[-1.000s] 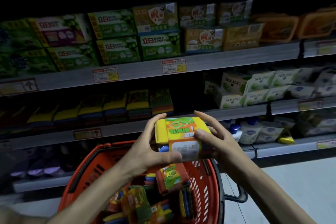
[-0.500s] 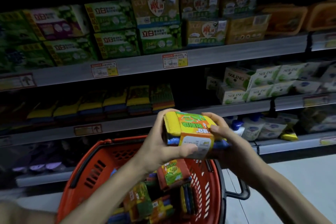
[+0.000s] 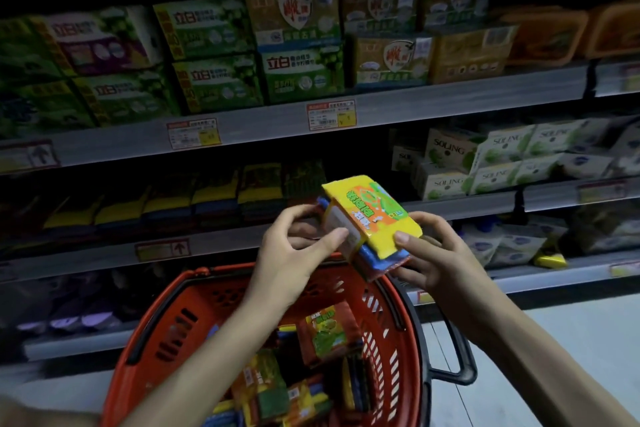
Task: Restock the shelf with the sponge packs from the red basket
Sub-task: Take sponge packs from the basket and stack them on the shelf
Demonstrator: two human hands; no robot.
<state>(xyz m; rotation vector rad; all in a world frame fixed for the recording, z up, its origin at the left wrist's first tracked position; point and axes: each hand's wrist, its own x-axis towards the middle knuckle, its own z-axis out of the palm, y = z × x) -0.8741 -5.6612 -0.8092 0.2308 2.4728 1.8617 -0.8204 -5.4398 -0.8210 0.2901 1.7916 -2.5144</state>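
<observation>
A yellow sponge pack (image 3: 372,215) with an orange and green label hangs tilted above the red basket (image 3: 166,329). My left hand (image 3: 294,250) pinches its left end with thumb and fingers. My right hand (image 3: 433,256) grips its right end, thumb on top. Several more sponge packs (image 3: 325,329) lie in the basket below. A row of stacked sponge packs (image 3: 214,198) stands on the dim middle shelf (image 3: 207,243), just behind and left of the held pack.
Green and yellow soap boxes (image 3: 298,42) fill the upper shelf. White Soling boxes (image 3: 491,159) sit on the shelf to the right, with white pouches (image 3: 502,243) below them. The basket's black handle (image 3: 453,357) sticks out to the right over pale floor.
Both hands have turned the pack, tilting its yellow face up and to the right, and carried it slightly toward the middle shelf. The basket has not moved.
</observation>
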